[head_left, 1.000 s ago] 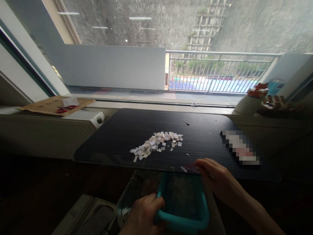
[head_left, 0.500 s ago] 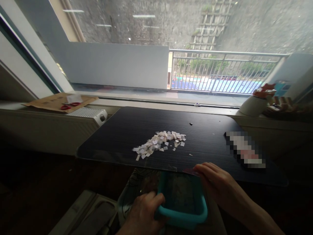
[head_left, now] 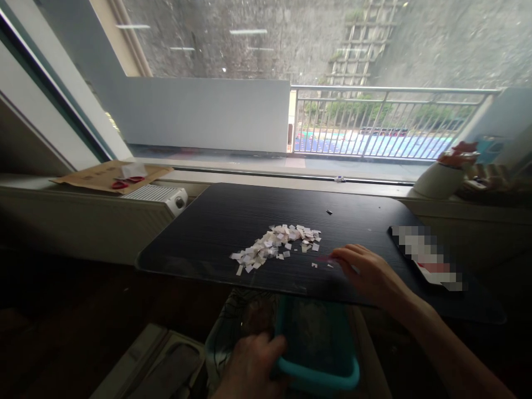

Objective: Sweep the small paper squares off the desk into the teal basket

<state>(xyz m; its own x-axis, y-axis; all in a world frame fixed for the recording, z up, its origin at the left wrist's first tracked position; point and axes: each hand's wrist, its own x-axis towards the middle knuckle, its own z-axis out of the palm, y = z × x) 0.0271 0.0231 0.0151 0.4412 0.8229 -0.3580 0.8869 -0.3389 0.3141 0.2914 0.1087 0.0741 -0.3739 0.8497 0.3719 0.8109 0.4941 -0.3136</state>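
My left hand (head_left: 256, 360) grips the left rim of a teal plastic tub (head_left: 318, 379), held just below the table's near edge. Pale bits lie dimly inside the tub. Over the black tabletop, my right hand (head_left: 366, 269) pinches a thin, flat, reddish-purple piece (head_left: 325, 259), too small and blurred to name its kind. To the left of that piece lies a loose heap of small white paper scraps (head_left: 266, 244), with a few stray scraps near my fingertips. The piece's tip is close to these strays; whether it touches them I cannot tell.
A dark tray-like object (head_left: 424, 260), its top pixelated, lies on the table's right side. Red scissors (head_left: 127, 182) rest on brown paper (head_left: 89, 176) at the left sill, above a radiator (head_left: 160, 195). A white vase-like pot (head_left: 438, 180) stands on the right sill.
My right hand has moved up and forward from the table's near edge onto the tabletop, carrying the reddish-purple piece toward the scraps. My left hand stays on the tub.
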